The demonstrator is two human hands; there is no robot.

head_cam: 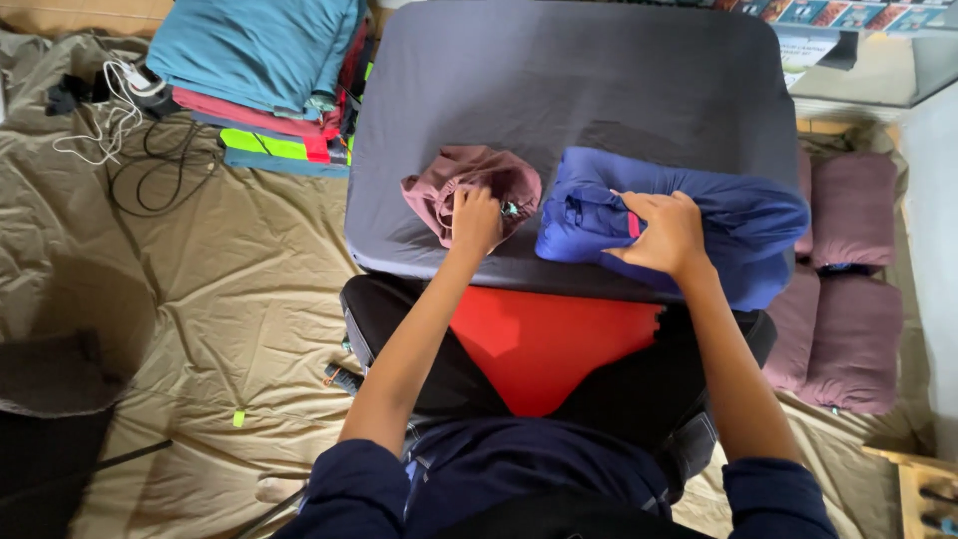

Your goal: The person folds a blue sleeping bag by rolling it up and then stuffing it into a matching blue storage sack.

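Left hand [476, 220] clenched on maroon pouch [469, 185], right hand [667, 235] pressing rolled blue fabric [689, 220] flat on bench [559, 90]; stuffing apparently not begun.

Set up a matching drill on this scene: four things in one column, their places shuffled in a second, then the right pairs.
1. maroon pouch
2. blue bundle
3. stack of folded clothes
4. white cable

A. on the tan sheet, far left
B. under the right hand
C. left of the grey pad
D. at the left hand

Pairs: 1-D, 2-B, 3-C, 4-A
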